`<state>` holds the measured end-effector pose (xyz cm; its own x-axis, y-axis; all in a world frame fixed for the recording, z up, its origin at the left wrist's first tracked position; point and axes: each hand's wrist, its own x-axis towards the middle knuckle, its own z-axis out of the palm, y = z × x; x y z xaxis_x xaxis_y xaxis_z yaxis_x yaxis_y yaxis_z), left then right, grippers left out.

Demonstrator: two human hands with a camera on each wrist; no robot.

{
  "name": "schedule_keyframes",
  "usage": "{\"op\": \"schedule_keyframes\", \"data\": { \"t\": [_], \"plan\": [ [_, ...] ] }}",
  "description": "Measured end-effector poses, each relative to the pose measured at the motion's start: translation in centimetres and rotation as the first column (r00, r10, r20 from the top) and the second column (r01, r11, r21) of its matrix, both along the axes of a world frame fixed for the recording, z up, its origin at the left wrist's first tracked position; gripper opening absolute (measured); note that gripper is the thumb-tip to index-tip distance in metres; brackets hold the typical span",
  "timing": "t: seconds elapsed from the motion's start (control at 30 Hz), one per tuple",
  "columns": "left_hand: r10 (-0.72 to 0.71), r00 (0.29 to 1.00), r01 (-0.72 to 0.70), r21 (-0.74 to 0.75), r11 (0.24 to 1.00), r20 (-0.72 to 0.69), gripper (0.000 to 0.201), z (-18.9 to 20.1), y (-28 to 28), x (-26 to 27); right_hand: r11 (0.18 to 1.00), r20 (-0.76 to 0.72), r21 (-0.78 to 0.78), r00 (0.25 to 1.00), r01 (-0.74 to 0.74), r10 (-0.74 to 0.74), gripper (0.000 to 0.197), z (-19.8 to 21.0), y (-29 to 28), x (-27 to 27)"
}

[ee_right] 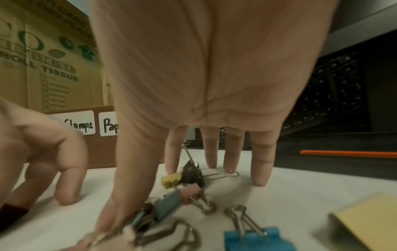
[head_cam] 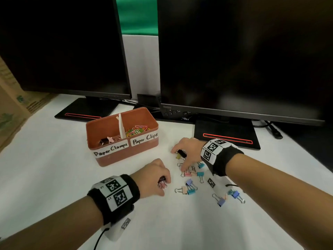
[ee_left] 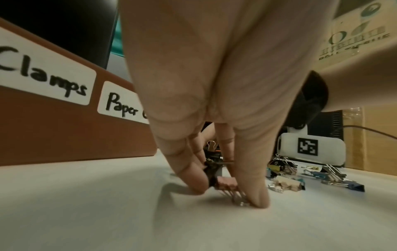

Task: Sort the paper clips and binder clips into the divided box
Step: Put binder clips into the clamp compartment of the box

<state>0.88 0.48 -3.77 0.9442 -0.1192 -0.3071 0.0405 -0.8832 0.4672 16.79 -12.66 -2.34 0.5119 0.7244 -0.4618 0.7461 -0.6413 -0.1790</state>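
The brown divided box (head_cam: 146, 147) stands mid-table; its left part, labelled Paper Clamps, holds a few binder clips (head_cam: 106, 140) and its right part coloured paper clips (head_cam: 137, 130). My left hand (head_cam: 164, 185) is just right of the box's front, thumb and fingers pinching a black and a pink binder clip (ee_left: 217, 178) against the table. My right hand (head_cam: 178, 160) is spread over the pile with straight fingers (ee_right: 261, 163) touching the table around a black clip (ee_right: 192, 173) and a yellow clip (ee_right: 170, 180). Its thumb touches other clips. Several loose binder clips (head_cam: 190, 189) lie nearer me.
Two dark monitors (head_cam: 243, 60) on black stands (head_cam: 227, 136) rise behind the box and hands. A cardboard carton (head_cam: 12, 105) stands at the far left. A keyboard (ee_right: 328, 95) lies behind my right hand, and a yellow pad (ee_right: 369, 220) lies to its right.
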Motion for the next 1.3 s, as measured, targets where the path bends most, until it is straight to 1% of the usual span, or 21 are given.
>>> {"op": "schedule_keyframes", "data": {
  "t": [0.07, 0.2, 0.27, 0.33, 0.47, 0.57, 0.63, 0.73, 0.8, 0.87, 0.93, 1.03, 1.1, 1.17, 1.23, 1.27, 1.3],
  "plan": [
    [0.006, 1.0, -0.006, -0.006, 1.0, 0.022, 0.025, 0.0, 0.3, 0.2, 0.998, 0.001, 0.055, 1.0, 0.017, -0.017, 0.063, -0.2, -0.2, 0.0],
    [0.013, 0.999, -0.013, -0.001, 1.0, 0.042, 0.021, 0.2, 0.5, 0.6, 0.988, -0.042, 0.154, 0.999, 0.031, -0.025, 0.031, -0.3, -0.5, -0.1],
    [0.031, 0.998, -0.033, 0.026, 0.999, 0.046, 0.021, 0.2, 0.4, 0.7, 0.984, -0.042, 0.174, 0.999, 0.025, -0.018, 0.022, -0.4, -0.6, -0.2],
    [0.044, 0.998, -0.046, 0.041, 0.998, 0.054, 0.021, 0.2, 0.5, 0.7, 0.984, -0.051, 0.174, 0.998, 0.032, -0.024, 0.022, -0.3, -0.6, -0.1],
    [0.039, 0.995, -0.043, 0.038, 0.998, 0.089, 0.019, -0.2, 0.7, 0.9, 0.988, -0.059, 0.141, 0.997, 0.06, -0.052, 0.034, -0.3, -0.5, -0.1],
    [0.025, 0.992, -0.03, 0.042, 0.999, 0.124, 0.015, -0.4, 0.8, 1.0, 0.989, -0.087, 0.124, 0.994, 0.084, -0.073, 0.025, -0.4, -0.2, 0.0],
    [0.015, 0.991, -0.018, 0.018, 1.0, 0.134, 0.011, -0.5, 0.9, 1.0, 0.988, -0.111, 0.122, 0.99, 0.096, -0.083, 0.019, -0.4, -0.1, 0.0],
    [0.009, 0.994, -0.003, -0.056, 0.998, 0.112, 0.01, -0.6, 1.0, 1.0, 0.984, -0.099, 0.166, 0.994, 0.072, -0.056, 0.015, -0.4, -0.1, -0.1],
    [0.005, 0.996, 0.002, -0.073, 0.997, 0.093, 0.008, -0.6, 1.4, 0.9, 0.98, -0.104, 0.188, 0.994, 0.058, -0.039, 0.013, -0.5, -0.2, -0.1],
    [0.018, 0.997, -0.011, -0.097, 0.995, 0.069, 0.009, -0.1, 1.9, 0.9, 0.977, -0.103, 0.208, 0.994, 0.04, -0.019, 0.011, -0.3, -0.3, -0.1],
    [0.061, 0.996, -0.053, -0.111, 0.992, 0.069, 0.014, 1.2, 2.7, 0.7, 0.967, -0.1, 0.251, 0.995, 0.034, -0.009, 0.009, 0.5, -0.2, 0.0],
    [0.183, 0.98, -0.17, -0.145, 0.975, 0.081, 0.004, 4.8, 4.7, 0.3, 0.94, -0.1, 0.341, 0.995, 0.021, 0.014, 0.006, 3.1, 0.9, -0.7],
    [0.275, 0.954, -0.26, -0.125, 0.957, 0.122, 0.006, 7.3, 6.9, 0.0, 0.901, -0.069, 0.433, 0.996, -0.016, 0.051, 0.004, 5.4, 2.7, -1.5],
    [0.384, 0.903, -0.38, -0.058, 0.923, 0.196, 0.009, 9.2, 9.5, -0.2, 0.849, -0.031, 0.526, 0.996, -0.051, 0.08, 0.004, 7.6, 5.3, -2.6],
    [0.5, 0.826, -0.511, -0.028, 0.859, 0.26, 0.012, 10.2, 11.9, -0.4, 0.8, 0.016, 0.594, 0.995, -0.086, 0.095, 0.005, 9.1, 8.6, -4.0],
    [0.535, 0.795, -0.553, -0.022, 0.833, 0.286, 0.014, 10.5, 12.9, -0.5, 0.789, 0.027, 0.608, 0.996, -0.088, 0.09, 0.006, 9.6, 10.4, -4.7],
    [0.549, 0.782, -0.572, -0.01, 0.82, 0.295, 0.017, 10.7, 13.7, -0.5, 0.785, 0.021, 0.615, 0.997, -0.071, 0.074, 0.009, 9.9, 12.2, -5.4]
  ]
}}
